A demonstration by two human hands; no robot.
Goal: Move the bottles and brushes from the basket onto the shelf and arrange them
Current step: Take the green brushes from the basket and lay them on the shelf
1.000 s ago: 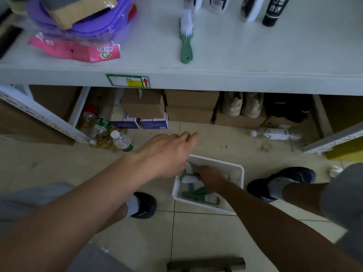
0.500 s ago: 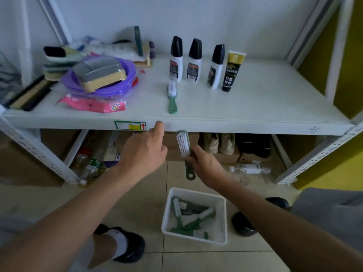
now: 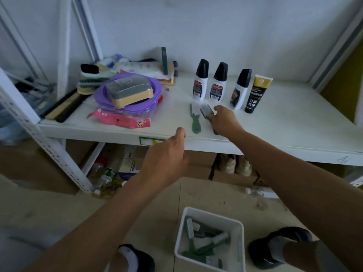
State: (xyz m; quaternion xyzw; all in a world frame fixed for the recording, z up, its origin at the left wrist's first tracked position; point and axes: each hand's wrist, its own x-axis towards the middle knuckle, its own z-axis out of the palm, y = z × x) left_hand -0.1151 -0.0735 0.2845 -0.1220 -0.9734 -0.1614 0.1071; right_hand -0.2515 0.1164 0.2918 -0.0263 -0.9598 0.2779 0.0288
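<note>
Your right hand (image 3: 224,122) is over the shelf (image 3: 294,124), fingers curled round the handle of a green brush (image 3: 206,110). The bristle head points toward the back wall; the handle end shows under your wrist. The brush is blurred, so whether it already lies on the shelf board cannot be told.

Your left hand (image 3: 167,154) holds nothing. Its fingers are loosely curled, and it sits in front of the shelf's front edge, left of and below the right hand.

A second green brush (image 3: 195,119) lies flat on the shelf just left of the held one, roughly parallel to it, bristles to the rear. It is between your two hands.

Behind both brushes three white bottles (image 3: 218,83) with black caps stand upright in a row. A black tube (image 3: 255,93) with a gold end stands at the right of the row.

The white basket (image 3: 216,214) sits on the floor below your arms, between your feet. Several loose brushes (image 3: 204,242) lie in it.

On the left of the shelf are a purple basin (image 3: 133,107) and a pink packet (image 3: 119,119). A pair of shoes (image 3: 234,163) rests on boxes under the shelf.
</note>
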